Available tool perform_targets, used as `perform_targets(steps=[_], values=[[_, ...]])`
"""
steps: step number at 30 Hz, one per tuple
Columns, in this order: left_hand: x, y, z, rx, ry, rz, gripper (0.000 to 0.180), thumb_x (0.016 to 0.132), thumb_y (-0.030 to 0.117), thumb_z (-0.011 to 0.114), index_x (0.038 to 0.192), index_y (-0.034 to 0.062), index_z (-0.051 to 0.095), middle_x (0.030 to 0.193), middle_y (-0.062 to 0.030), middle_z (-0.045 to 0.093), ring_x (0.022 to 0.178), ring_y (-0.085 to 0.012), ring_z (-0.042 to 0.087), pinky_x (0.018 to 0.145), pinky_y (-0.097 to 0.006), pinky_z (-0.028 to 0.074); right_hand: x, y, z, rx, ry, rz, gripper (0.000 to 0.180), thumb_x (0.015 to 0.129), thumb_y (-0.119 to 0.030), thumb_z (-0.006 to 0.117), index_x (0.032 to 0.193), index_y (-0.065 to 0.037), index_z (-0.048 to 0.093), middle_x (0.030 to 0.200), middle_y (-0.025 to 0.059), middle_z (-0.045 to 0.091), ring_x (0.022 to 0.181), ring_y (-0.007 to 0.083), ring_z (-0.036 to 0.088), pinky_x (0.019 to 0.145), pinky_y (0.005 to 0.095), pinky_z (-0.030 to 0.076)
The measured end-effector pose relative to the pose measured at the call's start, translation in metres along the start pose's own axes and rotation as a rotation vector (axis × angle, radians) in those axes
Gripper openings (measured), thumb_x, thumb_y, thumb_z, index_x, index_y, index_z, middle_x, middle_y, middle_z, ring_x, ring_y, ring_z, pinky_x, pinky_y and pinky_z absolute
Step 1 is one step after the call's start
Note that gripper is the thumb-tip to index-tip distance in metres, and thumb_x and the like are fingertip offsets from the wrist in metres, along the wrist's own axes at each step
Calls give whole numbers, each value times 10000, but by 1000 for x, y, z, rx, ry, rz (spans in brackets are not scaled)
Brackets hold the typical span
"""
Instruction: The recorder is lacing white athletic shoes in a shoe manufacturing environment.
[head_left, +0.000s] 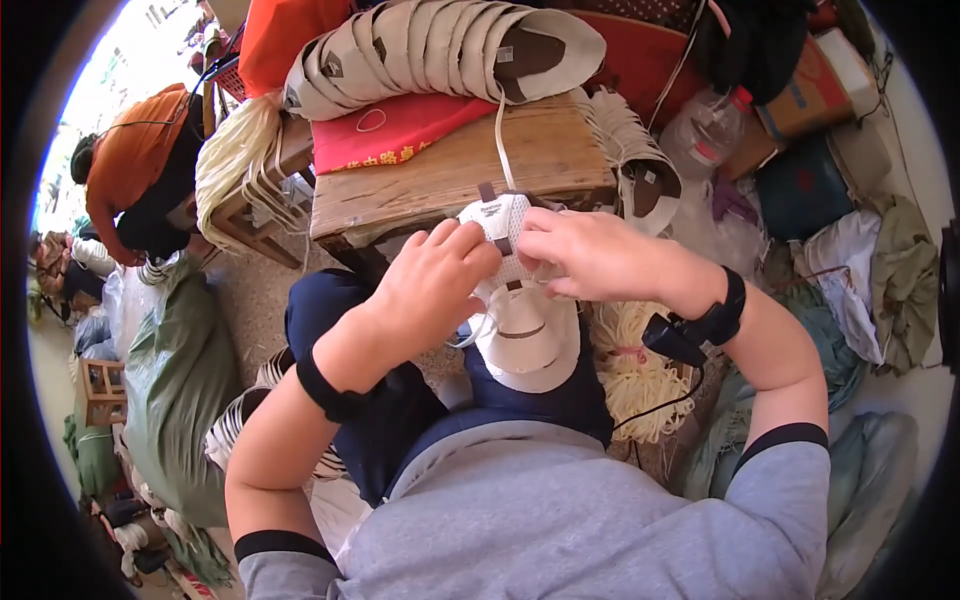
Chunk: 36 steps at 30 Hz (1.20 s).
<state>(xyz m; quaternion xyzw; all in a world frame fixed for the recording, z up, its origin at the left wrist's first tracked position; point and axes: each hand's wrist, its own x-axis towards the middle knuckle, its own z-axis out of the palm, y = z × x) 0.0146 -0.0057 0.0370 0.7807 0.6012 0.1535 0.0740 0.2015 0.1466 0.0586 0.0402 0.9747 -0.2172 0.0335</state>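
Both hands meet over the person's lap, just in front of a low wooden bench [440, 180]. The left hand [430, 285] curls its fingers over the near edge of a white cupped mask [500, 225], its grip pressed down on the shell. The right hand [585, 255] comes in from the other side, fingers bent and pinching the same mask near its top. A pale strap [499, 140] runs from the mask up across the bench top. Whether the right fingertips hold the strap end itself is hidden under the knuckles.

A second mask [530, 340] lies open side up on the lap, directly below the one being held and touching it. On the bench rest a red cloth [395, 135] and a long nested row of finished-looking masks [430, 50]. A smaller row of masks [630, 150] hangs off the bench's right corner. Bundles of cream straps [635, 370] lie beside the right knee, and more [235, 150] drape over the bench's left end.

The step in hand appears to be fixing a strap to the mask's shell. The next move likely calls for holding the shell steady with the left hand while the right seats the strap squarely, without twisting it.
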Motion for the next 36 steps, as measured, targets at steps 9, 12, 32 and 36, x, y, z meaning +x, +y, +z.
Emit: perform_targets(steps=[9, 12, 32, 36], values=[[6, -2, 17, 18, 1, 34, 340, 646, 154, 825, 888, 101, 592, 994, -59, 523, 1026, -290, 525, 852, -405, 470, 12, 20, 2, 67, -123, -116, 355, 705, -35, 772, 927, -52, 495, 990, 109, 519, 932, 344, 585, 765, 442, 476], [-2, -9, 26, -82, 81, 53, 332, 654, 159, 821, 892, 99, 597, 982, -64, 528, 1006, -300, 526, 862, -398, 477, 14, 21, 6, 58, -75, -169, 384, 681, -24, 787, 911, -46, 480, 965, 119, 512, 906, 350, 577, 756, 442, 470], [7, 2, 54, -504, 320, -414, 130, 757, 131, 734, 711, 13, 706, 842, -105, 570, 890, -278, 564, 766, -377, 472, 13, 21, 11, 62, 18, -197, 389, 645, -108, 815, 870, -52, 503, 962, 117, 524, 912, 350, 586, 752, 448, 477], [17, 12, 47, -926, 402, -696, 207, 823, 184, 743, 718, 9, 708, 840, -83, 561, 867, -218, 556, 744, -360, 463, 8, 22, 11, 78, 23, -168, 390, 650, -114, 817, 875, -51, 505, 978, 120, 522, 933, 348, 584, 758, 445, 481]])
